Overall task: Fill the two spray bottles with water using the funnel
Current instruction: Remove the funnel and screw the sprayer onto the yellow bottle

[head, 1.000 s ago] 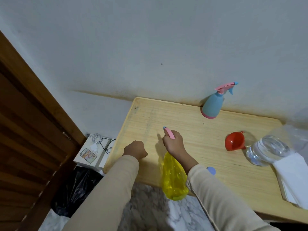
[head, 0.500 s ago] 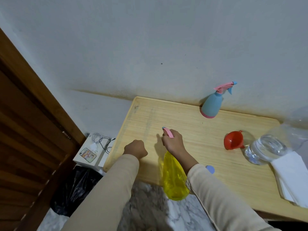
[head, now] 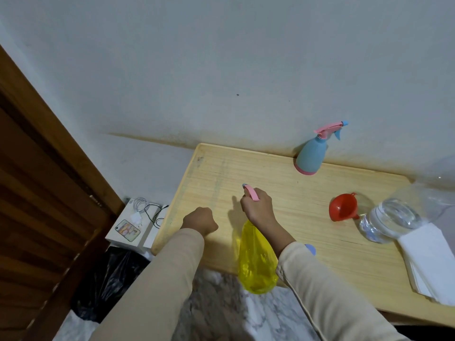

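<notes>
Right hand (head: 258, 207) keeps gripping the pink head (head: 251, 194) of the yellow spray bottle (head: 257, 262) at the worktop (head: 307, 200) edge; left hand (head: 200, 219) rests fisted, empty. Nothing has shifted: funnel (head: 341, 207) unused, filling not begun.

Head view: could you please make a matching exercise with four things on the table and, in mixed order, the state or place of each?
Things:
1. yellow spray bottle
2. blue spray bottle
3. red funnel
4. white napkins

States:
A. lying on its side
B. gripped by the right hand
C. standing upright at the back
D. stacked at the far right

Pairs: 1-B, 2-C, 3-A, 4-D
</notes>
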`<control>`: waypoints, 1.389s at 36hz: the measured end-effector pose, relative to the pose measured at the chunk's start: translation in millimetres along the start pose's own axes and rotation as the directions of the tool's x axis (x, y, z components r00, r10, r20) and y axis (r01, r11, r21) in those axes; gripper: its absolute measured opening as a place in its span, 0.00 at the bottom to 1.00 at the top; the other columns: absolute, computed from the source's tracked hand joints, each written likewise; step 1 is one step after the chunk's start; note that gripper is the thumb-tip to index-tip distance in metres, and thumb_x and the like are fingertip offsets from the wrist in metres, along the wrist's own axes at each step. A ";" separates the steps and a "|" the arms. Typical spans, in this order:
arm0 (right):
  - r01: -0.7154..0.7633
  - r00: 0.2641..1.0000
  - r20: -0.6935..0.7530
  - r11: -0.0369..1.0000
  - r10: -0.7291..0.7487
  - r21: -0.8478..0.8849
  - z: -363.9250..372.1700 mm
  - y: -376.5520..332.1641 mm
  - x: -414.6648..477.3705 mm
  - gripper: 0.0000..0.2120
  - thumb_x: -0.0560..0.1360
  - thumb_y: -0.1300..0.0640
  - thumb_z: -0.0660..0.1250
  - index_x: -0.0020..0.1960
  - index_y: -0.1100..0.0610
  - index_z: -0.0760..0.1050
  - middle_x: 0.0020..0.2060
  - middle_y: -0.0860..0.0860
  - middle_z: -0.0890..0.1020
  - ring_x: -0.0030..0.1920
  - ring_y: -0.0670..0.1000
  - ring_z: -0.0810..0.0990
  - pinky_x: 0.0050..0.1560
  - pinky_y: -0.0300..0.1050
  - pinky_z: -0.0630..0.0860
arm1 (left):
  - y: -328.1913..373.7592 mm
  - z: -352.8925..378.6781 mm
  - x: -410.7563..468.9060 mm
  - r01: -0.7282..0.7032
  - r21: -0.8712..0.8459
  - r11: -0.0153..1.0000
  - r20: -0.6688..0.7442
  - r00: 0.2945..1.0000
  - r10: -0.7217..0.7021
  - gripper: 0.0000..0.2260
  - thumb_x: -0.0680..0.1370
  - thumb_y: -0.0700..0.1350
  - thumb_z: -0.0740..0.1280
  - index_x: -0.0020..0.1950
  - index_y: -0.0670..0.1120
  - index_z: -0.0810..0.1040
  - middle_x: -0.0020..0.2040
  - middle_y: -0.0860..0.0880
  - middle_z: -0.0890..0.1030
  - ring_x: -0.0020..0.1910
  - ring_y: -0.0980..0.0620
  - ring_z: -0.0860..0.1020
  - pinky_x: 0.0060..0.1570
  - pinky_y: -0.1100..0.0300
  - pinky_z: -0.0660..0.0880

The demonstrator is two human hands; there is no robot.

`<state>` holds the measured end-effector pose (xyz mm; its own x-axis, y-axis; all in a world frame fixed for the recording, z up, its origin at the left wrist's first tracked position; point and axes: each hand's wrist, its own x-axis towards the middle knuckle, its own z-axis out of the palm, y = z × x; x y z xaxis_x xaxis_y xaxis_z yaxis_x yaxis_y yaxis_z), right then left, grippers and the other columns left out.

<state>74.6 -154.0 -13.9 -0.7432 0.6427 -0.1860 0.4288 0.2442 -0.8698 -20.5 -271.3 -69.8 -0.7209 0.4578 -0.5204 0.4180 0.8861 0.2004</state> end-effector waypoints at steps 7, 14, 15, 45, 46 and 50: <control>0.148 0.967 -0.218 0.988 -0.135 0.048 -31.7 -20.1 17.6 0.05 0.70 0.67 0.60 0.38 0.61 0.65 0.31 0.51 0.68 0.32 0.50 0.65 0.30 0.42 0.61 | 29.2 -34.1 -1.2 -0.121 -0.130 0.984 0.039 0.991 0.127 0.10 0.76 0.47 0.64 0.39 0.43 0.71 0.40 0.48 0.74 0.42 0.46 0.73 0.39 0.59 0.68; 0.327 0.847 -0.455 0.944 -0.275 0.038 -71.2 -48.5 55.3 0.07 0.70 0.64 0.62 0.45 0.60 0.64 0.39 0.54 0.71 0.38 0.52 0.69 0.36 0.44 0.63 | 89.5 -75.5 -15.6 -0.379 -0.566 0.732 0.086 0.856 0.509 0.25 0.73 0.39 0.65 0.69 0.45 0.66 0.53 0.51 0.77 0.48 0.56 0.76 0.43 0.69 0.71; 0.347 0.828 -0.480 0.938 -0.290 0.030 -74.6 -51.0 61.7 0.07 0.69 0.63 0.61 0.45 0.59 0.64 0.41 0.55 0.71 0.40 0.53 0.69 0.37 0.44 0.63 | 98.1 -76.7 -13.8 -0.395 -0.591 0.704 0.087 0.836 0.542 0.26 0.72 0.37 0.67 0.69 0.44 0.65 0.50 0.53 0.75 0.45 0.57 0.75 0.40 0.71 0.70; 0.431 0.639 -0.516 0.821 -0.570 -0.373 -90.5 4.1 226.3 0.29 0.62 0.51 0.78 0.52 0.62 0.66 0.41 0.59 0.73 0.43 0.51 0.66 0.43 0.35 0.62 | 170.7 -67.8 185.3 -0.477 -0.570 0.669 -0.389 0.874 0.292 0.31 0.66 0.38 0.78 0.66 0.41 0.71 0.54 0.45 0.69 0.45 0.59 0.70 0.41 0.78 0.69; 0.441 0.625 -0.525 0.816 -0.578 -0.373 -90.4 2.8 227.6 0.29 0.63 0.51 0.78 0.53 0.61 0.65 0.42 0.58 0.72 0.43 0.51 0.66 0.43 0.36 0.63 | 170.3 -66.8 187.8 -0.486 -0.575 0.658 -0.402 0.868 0.290 0.31 0.66 0.38 0.78 0.66 0.42 0.71 0.55 0.45 0.69 0.47 0.57 0.71 0.42 0.78 0.69; 0.403 0.693 -0.536 0.876 -0.482 -0.265 -90.8 3.6 230.5 0.28 0.66 0.48 0.74 0.55 0.64 0.68 0.45 0.60 0.74 0.46 0.51 0.69 0.46 0.33 0.64 | 164.2 -67.9 197.2 -0.513 -0.595 0.619 -0.434 0.853 0.289 0.30 0.66 0.37 0.78 0.65 0.43 0.72 0.56 0.46 0.74 0.54 0.50 0.74 0.46 0.69 0.73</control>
<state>-48.6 60.9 -18.4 -0.4467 0.7172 0.5349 0.2118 0.6656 -0.7156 -131.6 -30.6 -83.1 -0.7340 0.6787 -0.0253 0.2995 0.3569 0.8848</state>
